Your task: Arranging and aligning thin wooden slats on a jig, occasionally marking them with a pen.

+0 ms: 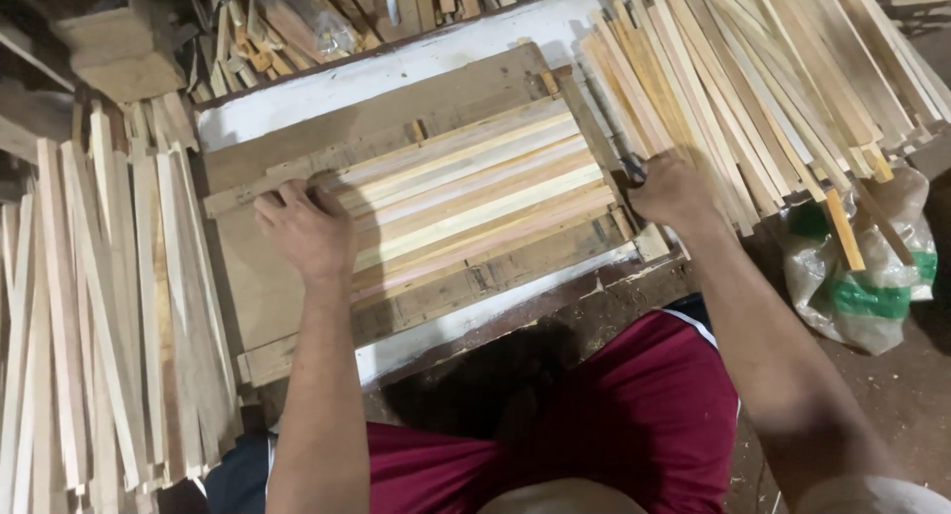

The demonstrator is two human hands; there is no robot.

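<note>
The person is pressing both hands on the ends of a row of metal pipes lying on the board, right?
Not pipes. The head view shows wooden strips lying side by side on the board, with the left hand and right hand at their ends.

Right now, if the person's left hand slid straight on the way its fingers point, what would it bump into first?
The left hand points up and right along the row of wooden slats on the board. It would probably meet the slats' near ends first, which its fingertips already seem to touch.

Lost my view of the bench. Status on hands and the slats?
Left hand pressing slat row at left end. Right hand gripping dark tool at right end. Loose slat piles crowd both sides.
</note>
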